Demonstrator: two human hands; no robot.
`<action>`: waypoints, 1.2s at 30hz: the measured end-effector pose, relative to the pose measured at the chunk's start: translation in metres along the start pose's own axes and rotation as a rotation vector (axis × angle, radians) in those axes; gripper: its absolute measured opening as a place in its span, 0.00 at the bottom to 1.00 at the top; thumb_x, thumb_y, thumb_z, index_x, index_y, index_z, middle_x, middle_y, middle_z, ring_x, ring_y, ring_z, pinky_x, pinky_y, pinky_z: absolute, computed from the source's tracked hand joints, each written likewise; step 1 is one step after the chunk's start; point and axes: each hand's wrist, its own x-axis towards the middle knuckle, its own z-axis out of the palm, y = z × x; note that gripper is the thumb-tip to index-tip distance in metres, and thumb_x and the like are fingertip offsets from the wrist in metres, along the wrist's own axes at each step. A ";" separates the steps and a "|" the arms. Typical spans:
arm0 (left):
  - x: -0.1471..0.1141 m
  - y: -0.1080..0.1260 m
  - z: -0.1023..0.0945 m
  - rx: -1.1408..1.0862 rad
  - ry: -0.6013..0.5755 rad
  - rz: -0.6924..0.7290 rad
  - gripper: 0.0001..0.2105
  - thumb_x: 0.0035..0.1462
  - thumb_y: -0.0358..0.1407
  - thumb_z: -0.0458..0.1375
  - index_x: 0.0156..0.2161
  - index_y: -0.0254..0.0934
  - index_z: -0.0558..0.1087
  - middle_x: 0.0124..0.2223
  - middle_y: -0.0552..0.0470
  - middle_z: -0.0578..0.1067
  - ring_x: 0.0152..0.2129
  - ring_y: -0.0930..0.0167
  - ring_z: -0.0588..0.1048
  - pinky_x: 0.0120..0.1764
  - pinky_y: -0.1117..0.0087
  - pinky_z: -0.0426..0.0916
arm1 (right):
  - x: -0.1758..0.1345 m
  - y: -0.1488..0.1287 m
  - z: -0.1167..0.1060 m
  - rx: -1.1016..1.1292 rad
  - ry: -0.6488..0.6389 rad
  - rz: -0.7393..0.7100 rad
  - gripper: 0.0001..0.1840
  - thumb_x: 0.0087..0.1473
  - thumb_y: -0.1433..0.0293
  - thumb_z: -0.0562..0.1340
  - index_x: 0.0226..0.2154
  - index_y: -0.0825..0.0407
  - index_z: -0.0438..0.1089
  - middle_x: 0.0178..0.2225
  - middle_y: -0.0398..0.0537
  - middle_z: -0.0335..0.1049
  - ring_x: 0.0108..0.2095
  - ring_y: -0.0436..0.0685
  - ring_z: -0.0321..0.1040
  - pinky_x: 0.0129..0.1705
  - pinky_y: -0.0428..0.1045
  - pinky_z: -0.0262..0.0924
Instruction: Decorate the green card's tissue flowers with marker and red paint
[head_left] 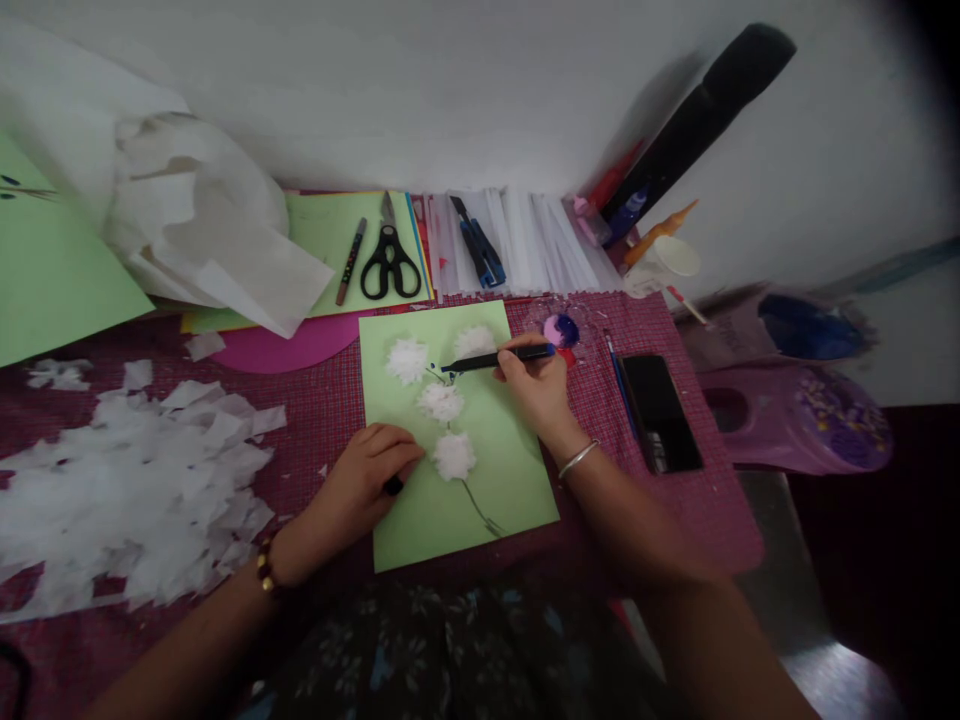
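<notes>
My right hand (538, 385) grips a black marker (480, 360) with a blue end, its tip over small blue marks near the top of a light green sheet (409, 525). White paper-petal flowers (454, 456) stand on the sheet, joined by a drawn dark stem (474, 503). Against the sheet's left edge rests my left hand (375, 470), fingers curled around a small black piece (393, 485) that looks like the marker's cap.
Cut white paper pieces (150, 480) are heaped at left. Behind the sheet lie black scissors (389, 260), a patterned pen (351, 262), a blue cutter (478, 245) and paper strips (532, 240). A paint dish (562, 330), brushes (621, 385) and a phone (661, 415) are at right.
</notes>
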 end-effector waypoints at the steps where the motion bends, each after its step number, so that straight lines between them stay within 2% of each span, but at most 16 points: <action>1: 0.000 0.000 0.000 -0.003 -0.001 -0.001 0.14 0.59 0.22 0.53 0.47 0.37 0.71 0.43 0.47 0.75 0.40 0.66 0.72 0.41 0.63 0.66 | -0.001 0.000 0.000 0.001 -0.011 -0.002 0.08 0.50 0.63 0.64 0.30 0.49 0.68 0.24 0.39 0.67 0.23 0.50 0.67 0.27 0.48 0.63; 13: -0.001 -0.001 0.002 0.000 0.000 -0.001 0.16 0.57 0.20 0.53 0.48 0.37 0.71 0.43 0.47 0.75 0.40 0.66 0.72 0.41 0.63 0.66 | -0.002 -0.006 0.003 0.000 -0.026 0.042 0.09 0.48 0.62 0.64 0.29 0.49 0.67 0.25 0.40 0.67 0.25 0.51 0.67 0.29 0.49 0.64; 25: 0.002 0.002 -0.001 0.008 0.017 0.005 0.11 0.61 0.25 0.53 0.46 0.38 0.72 0.42 0.47 0.76 0.39 0.66 0.73 0.40 0.63 0.66 | 0.000 0.001 0.002 -0.049 -0.016 0.028 0.07 0.49 0.63 0.63 0.29 0.49 0.68 0.27 0.41 0.68 0.26 0.51 0.65 0.30 0.49 0.64; 30: 0.003 0.002 -0.001 -0.006 0.009 0.009 0.13 0.60 0.23 0.53 0.46 0.37 0.72 0.42 0.47 0.75 0.39 0.66 0.72 0.40 0.64 0.66 | 0.000 0.001 0.002 -0.055 -0.005 0.023 0.06 0.48 0.64 0.63 0.28 0.49 0.67 0.27 0.42 0.67 0.27 0.51 0.65 0.30 0.49 0.64; 36: 0.002 0.001 -0.001 -0.019 0.021 0.009 0.14 0.58 0.22 0.53 0.46 0.38 0.72 0.42 0.48 0.76 0.38 0.66 0.72 0.40 0.64 0.66 | -0.001 -0.007 0.004 0.074 0.031 0.047 0.08 0.50 0.61 0.63 0.30 0.48 0.67 0.22 0.39 0.65 0.22 0.51 0.64 0.27 0.49 0.63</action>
